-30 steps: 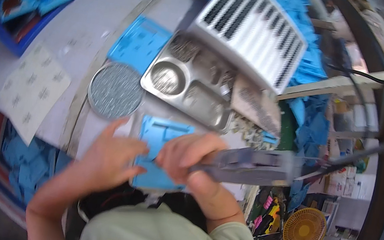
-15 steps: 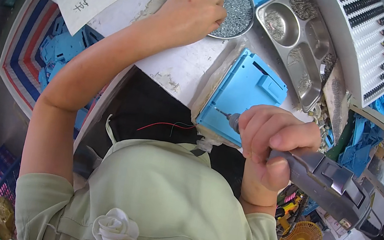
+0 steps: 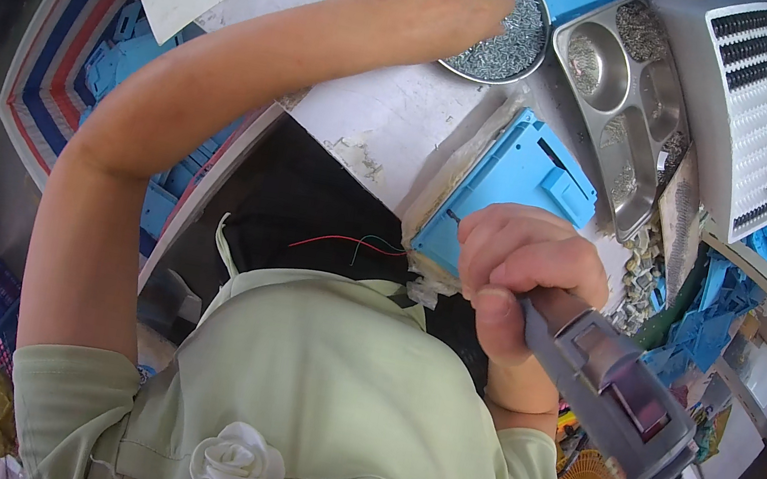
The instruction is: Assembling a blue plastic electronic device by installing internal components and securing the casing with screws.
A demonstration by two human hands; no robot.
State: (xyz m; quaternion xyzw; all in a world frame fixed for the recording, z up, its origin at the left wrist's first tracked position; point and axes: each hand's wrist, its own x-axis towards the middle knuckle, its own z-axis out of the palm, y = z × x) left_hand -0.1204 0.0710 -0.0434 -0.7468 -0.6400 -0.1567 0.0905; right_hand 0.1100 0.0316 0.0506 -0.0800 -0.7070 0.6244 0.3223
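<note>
Blue panel (image 3: 515,180) on the table (image 3: 384,113) before me; step in hand looks like fetching small metal pieces (image 3: 512,50).
Grey driver (image 3: 608,384) angled at panel's near side, my right hand (image 3: 536,265) clenched around it; bit contact unclear. Left hand (image 3: 441,6) at the round dish (image 3: 545,43), fingers curled down, tips hidden, can't tell if grasping. Metal tray (image 3: 589,120) right of dish. Next move calls for a fine pinch, I'd judge.

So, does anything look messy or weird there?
Yes. Small, pale, irregular pieces lie jumbled beside the long silver metal compartment tray, outside its compartments. Thin red and green wires also poke out near the flat blue rectangular plastic panel, their ends looking loose.
</note>
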